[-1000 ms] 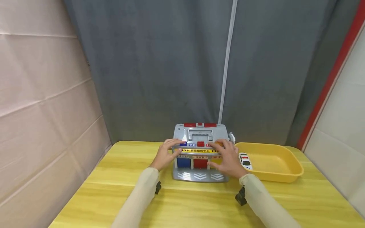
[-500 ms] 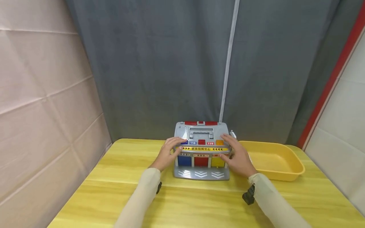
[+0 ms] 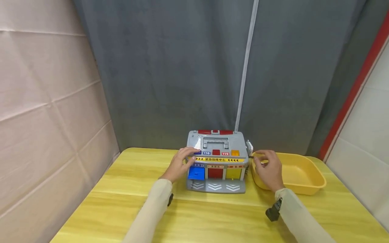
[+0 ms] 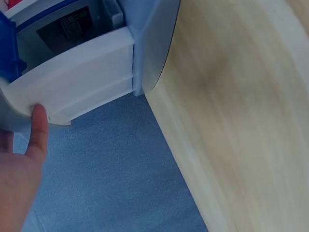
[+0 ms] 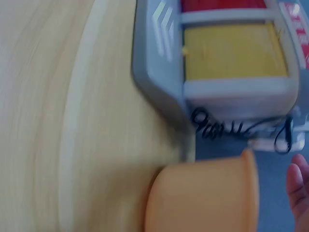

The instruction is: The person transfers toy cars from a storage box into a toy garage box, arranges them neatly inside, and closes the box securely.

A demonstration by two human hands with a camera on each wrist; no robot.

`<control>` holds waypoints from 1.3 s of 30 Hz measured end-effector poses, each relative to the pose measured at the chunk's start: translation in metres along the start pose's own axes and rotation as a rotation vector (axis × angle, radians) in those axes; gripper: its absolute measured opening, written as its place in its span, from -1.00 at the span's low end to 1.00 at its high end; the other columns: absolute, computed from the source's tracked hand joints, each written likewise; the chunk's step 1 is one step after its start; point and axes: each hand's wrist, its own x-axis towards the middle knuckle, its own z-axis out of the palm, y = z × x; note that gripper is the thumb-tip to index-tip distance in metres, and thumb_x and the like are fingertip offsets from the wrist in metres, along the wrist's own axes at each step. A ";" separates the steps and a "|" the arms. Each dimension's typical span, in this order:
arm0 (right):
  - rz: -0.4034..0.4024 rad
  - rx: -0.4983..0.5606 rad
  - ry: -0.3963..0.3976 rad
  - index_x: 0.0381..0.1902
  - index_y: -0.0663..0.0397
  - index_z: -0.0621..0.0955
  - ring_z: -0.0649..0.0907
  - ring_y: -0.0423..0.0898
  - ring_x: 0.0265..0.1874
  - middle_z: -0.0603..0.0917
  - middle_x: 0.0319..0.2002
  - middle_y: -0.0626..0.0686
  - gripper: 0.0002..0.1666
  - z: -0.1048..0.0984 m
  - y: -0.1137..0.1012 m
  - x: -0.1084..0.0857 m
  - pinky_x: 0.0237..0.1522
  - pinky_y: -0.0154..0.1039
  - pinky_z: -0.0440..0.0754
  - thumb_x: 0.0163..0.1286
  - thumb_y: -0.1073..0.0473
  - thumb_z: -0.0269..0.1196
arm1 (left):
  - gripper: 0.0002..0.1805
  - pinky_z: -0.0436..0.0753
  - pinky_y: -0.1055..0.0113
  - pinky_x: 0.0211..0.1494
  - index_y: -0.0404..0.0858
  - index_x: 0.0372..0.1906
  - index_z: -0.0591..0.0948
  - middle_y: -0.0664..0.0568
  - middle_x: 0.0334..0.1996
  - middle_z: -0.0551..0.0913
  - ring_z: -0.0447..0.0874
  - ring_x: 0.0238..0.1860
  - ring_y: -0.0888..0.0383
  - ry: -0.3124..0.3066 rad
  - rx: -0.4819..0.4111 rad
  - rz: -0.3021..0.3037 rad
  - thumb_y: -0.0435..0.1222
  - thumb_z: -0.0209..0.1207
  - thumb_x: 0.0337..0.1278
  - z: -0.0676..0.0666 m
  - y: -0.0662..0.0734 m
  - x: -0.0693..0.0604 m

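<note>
A grey toy garage [image 3: 237, 140] stands on the table with its blue [image 3: 196, 173], red and yellow doors facing me. The blue door is swung outward; the other two are closed. My left hand [image 3: 177, 165] touches the garage's left front roof edge, fingers at the blue button [image 3: 198, 152] and thumb on the front. In the left wrist view the thumb [image 4: 38, 133] lies against the edge beside the opening. My right hand [image 3: 270, 170] is over the left end of the yellow tray [image 3: 307, 189], fingers bent. A bit of the white toy car [image 3: 264, 164] shows behind it.
A white handset-like part [image 3: 249, 147] hangs on the garage's right side, with a black coiled cord [image 5: 217, 128] below. The tray stands close to that side. A grey curtain [image 3: 170, 84] hangs behind the table.
My right hand has moved right from the garage front to over the tray. The blue door has opened. My left hand stays at the left roof edge.
</note>
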 end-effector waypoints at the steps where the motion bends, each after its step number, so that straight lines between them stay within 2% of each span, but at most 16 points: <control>1: 0.003 -0.007 0.008 -0.07 0.23 0.67 0.68 0.03 -0.27 0.62 -0.07 0.18 -0.78 -0.001 0.003 0.000 -0.40 -0.64 0.55 0.34 0.31 0.29 | -0.64 0.44 -0.14 0.53 0.28 0.27 0.55 0.17 0.37 0.49 0.35 0.42 0.09 -0.005 0.002 0.007 -0.08 0.10 0.46 -0.001 0.000 0.001; 3: 0.005 -0.026 0.008 -0.10 0.25 0.68 0.68 0.06 -0.29 0.62 -0.09 0.19 -0.80 -0.003 0.009 -0.001 -0.43 -0.64 0.52 0.32 0.31 0.30 | -0.63 0.47 -0.15 0.49 0.28 0.28 0.53 0.16 0.35 0.51 0.39 0.38 0.08 -0.014 0.012 0.016 -0.08 0.10 0.45 -0.002 0.001 0.002; 6: 0.010 -0.067 -0.028 -0.12 0.28 0.68 0.69 0.15 -0.29 0.62 -0.12 0.25 -0.79 -0.006 0.017 -0.001 -0.39 -0.50 0.54 0.31 0.30 0.31 | -0.60 0.49 -0.18 0.47 0.30 0.29 0.51 0.16 0.32 0.53 0.41 0.36 0.05 -0.029 0.028 0.012 -0.08 0.12 0.43 -0.005 0.001 0.003; 11: 0.055 -0.148 -0.175 -0.06 0.30 0.66 0.66 0.18 -0.22 0.59 -0.09 0.31 -0.71 -0.012 0.027 -0.001 -0.26 -0.20 0.58 0.31 0.24 0.31 | -0.56 0.49 -0.19 0.48 0.31 0.32 0.47 0.13 0.36 0.49 0.38 0.41 -0.01 -0.057 0.021 -0.025 -0.06 0.14 0.41 -0.008 0.000 0.002; 17: 0.053 -0.240 -0.323 0.01 0.35 0.64 0.60 0.21 -0.20 0.57 -0.04 0.43 -0.58 -0.019 0.033 0.000 -0.19 0.11 0.63 0.22 0.23 0.36 | -0.52 0.52 -0.13 0.47 0.26 0.37 0.44 0.11 0.39 0.47 0.40 0.39 0.00 -0.051 0.003 -0.026 -0.07 0.15 0.41 -0.007 -0.002 0.002; 20: 0.067 -0.294 -0.398 0.05 0.31 0.62 0.57 0.25 -0.14 0.55 -0.02 0.46 -0.51 -0.020 0.034 0.004 -0.11 0.20 0.61 0.19 0.17 0.40 | -0.52 0.52 -0.15 0.47 0.25 0.37 0.44 0.10 0.38 0.48 0.40 0.38 0.00 -0.046 -0.001 -0.021 -0.07 0.15 0.41 -0.006 -0.002 0.002; 24: 0.094 -0.346 -0.498 0.06 0.25 0.62 0.52 0.28 -0.09 0.57 -0.06 0.43 -0.48 -0.020 0.036 0.010 -0.08 0.22 0.60 0.18 0.12 0.40 | -0.52 0.50 -0.17 0.48 0.26 0.38 0.43 0.11 0.37 0.48 0.38 0.37 0.01 -0.046 0.005 -0.018 -0.05 0.13 0.42 -0.006 -0.001 0.002; 28: 0.088 -0.374 -0.583 0.04 0.21 0.67 0.53 0.28 -0.07 0.67 -0.11 0.36 -0.53 -0.019 0.038 0.015 -0.02 0.24 0.59 0.16 0.16 0.36 | -0.50 0.49 -0.15 0.48 0.28 0.40 0.41 0.12 0.36 0.48 0.37 0.36 0.05 -0.047 0.013 -0.028 -0.02 0.12 0.42 -0.006 0.000 0.001; 32: 0.072 -0.376 -0.639 -0.01 0.20 0.72 0.60 0.29 -0.06 0.73 -0.07 0.34 -0.58 -0.017 0.039 0.018 0.08 0.28 0.59 0.13 0.21 0.33 | -0.48 0.48 -0.14 0.50 0.27 0.42 0.40 0.10 0.36 0.48 0.37 0.34 0.05 -0.046 0.012 -0.038 -0.03 0.13 0.42 -0.007 0.000 0.000; 39: 0.028 -0.385 -0.683 -0.05 0.14 0.74 0.67 0.28 -0.08 0.73 -0.02 0.33 -0.56 -0.012 0.037 0.023 0.04 0.26 0.67 0.04 0.32 0.26 | -0.47 0.46 -0.14 0.52 0.32 0.42 0.39 0.11 0.36 0.47 0.36 0.37 0.04 -0.040 0.007 -0.055 -0.04 0.14 0.41 -0.007 -0.002 -0.001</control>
